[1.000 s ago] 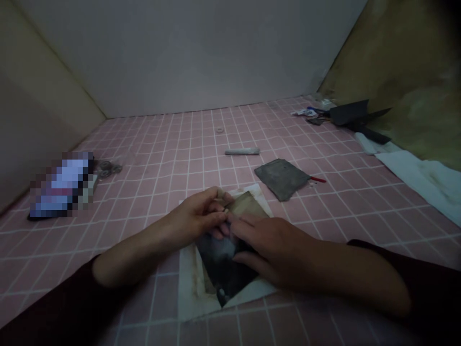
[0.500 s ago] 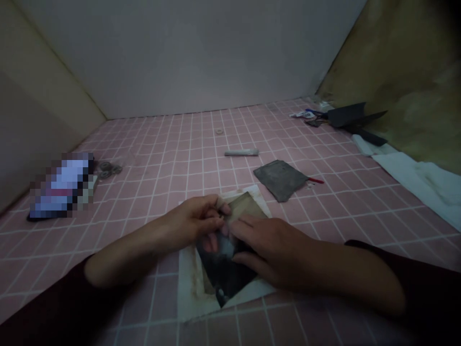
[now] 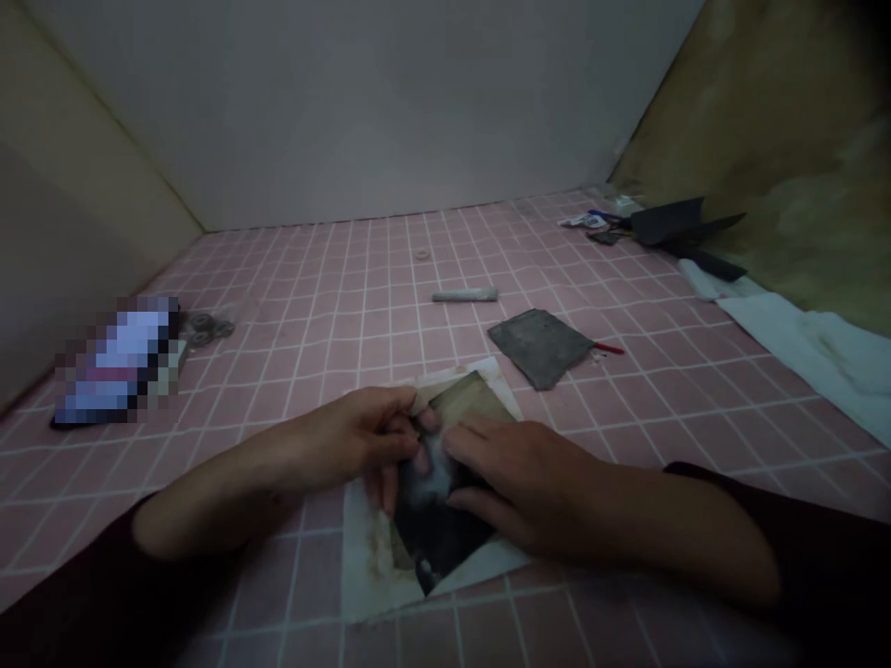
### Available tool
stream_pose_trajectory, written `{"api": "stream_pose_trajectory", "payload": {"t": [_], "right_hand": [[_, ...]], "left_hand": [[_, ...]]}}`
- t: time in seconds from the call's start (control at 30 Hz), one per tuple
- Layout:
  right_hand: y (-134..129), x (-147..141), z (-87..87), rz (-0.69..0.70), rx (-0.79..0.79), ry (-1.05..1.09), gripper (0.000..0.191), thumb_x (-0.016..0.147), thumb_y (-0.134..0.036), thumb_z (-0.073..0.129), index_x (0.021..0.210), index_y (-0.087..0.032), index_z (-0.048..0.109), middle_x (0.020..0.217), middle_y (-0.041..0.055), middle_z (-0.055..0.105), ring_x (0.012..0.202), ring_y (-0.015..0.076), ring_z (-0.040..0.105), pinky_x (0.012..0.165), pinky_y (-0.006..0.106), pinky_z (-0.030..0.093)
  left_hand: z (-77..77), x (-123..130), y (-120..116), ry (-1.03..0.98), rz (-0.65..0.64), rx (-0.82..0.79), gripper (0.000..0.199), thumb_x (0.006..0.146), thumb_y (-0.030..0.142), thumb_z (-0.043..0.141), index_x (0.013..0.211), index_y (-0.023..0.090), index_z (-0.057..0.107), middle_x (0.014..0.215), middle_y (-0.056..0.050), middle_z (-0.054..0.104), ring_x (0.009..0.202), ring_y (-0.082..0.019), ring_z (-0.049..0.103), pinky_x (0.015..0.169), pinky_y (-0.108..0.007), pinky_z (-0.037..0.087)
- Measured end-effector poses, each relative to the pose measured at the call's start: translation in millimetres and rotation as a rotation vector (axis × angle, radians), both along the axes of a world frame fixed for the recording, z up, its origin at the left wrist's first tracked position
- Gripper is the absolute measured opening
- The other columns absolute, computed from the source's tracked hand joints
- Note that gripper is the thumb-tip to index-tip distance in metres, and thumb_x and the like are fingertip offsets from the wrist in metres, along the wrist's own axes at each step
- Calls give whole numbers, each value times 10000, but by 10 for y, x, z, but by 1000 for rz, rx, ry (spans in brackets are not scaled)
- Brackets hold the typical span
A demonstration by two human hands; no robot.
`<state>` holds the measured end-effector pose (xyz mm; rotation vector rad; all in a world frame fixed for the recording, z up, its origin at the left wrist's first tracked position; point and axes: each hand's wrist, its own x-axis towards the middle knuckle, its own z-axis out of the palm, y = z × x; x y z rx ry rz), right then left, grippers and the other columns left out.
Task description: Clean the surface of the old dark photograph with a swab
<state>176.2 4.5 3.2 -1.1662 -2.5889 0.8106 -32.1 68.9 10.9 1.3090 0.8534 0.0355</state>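
Dark photo print [image 3: 440,536] is thin and fragile; hold by edges. It is pinched at 11 o'clock by left hand [image 3: 362,436]; right hand [image 3: 515,478] is laid flat, fingers unclenched.

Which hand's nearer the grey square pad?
Right hand. It rests on the photo print, below and slightly left of the grey square pad. The left hand is at the print's upper-left edge, farther left of the pad.

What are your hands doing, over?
Left hand curled at the edge of the dark photo print. Right hand flat on the print. Stained white paper underneath.
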Motion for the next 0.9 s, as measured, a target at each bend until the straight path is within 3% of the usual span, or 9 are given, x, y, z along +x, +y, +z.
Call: {"api": "stream_pose_trajectory", "payload": {"t": [0.13,0.27,0.37,0.47,0.53,0.7,0.83,0.9], "right_hand": [[4,-10,-4,-1,-10,26,293,877,-211,577,1162,-152,548,1033,93,639,857,213,597,727,354,467],[6,-15,-4,-11,-10,-5,201,883,-239,575,1062,-148,572,967,82,636,791,199,592,680,335,456],[4,-14,-14,-4,13,-25,154,886,-254,572,997,-148,582,936,75,632,742,185,579,643,317,441],[1,-12,-23,-3,23,-7,284,882,-236,571,1152,-150,552,1013,90,647,811,205,598,687,337,455],[0,-9,-21,-5,11,3,364,882,-232,570,1233,-153,517,1048,100,649,860,223,607,720,358,463],[-2,-4,-2,-7,-13,-22,183,891,-268,563,1027,-148,587,971,92,635,776,208,594,663,344,460],[-1,-12,-5,-13,-13,6,265,884,-238,568,1135,-155,555,1008,94,642,831,212,604,712,351,468],[1,-14,-13,-12,-3,25,319,877,-229,573,1187,-160,535,1036,97,642,855,212,605,723,348,467]], "left_hand": [[-59,51,19,-128,159,144,222,889,214,561,1088,183,468,737,44,611,623,-85,646,545,-165,511],[-72,12,24,-42,49,52,194,902,286,553,1046,189,467,717,42,628,455,-75,594,429,-165,458],[-66,-17,19,-22,6,0,238,892,311,577,1060,199,451,721,31,650,467,-97,617,444,-186,484],[-88,17,22,-113,142,95,272,880,249,595,1107,186,460,720,38,622,599,-95,646,544,-181,516],[-89,34,20,-136,163,121,248,880,230,588,1093,174,476,715,45,599,607,-83,636,549,-166,507],[-7,-3,-17,12,-9,-32,233,885,299,579,1046,184,456,750,25,641,471,-91,613,442,-183,472],[-34,33,-5,-91,157,100,278,866,253,610,1090,187,458,758,36,630,584,-81,635,530,-174,506],[-66,42,12,-127,170,121,248,870,239,603,1072,178,472,743,42,609,604,-80,634,540,-169,508]]}}
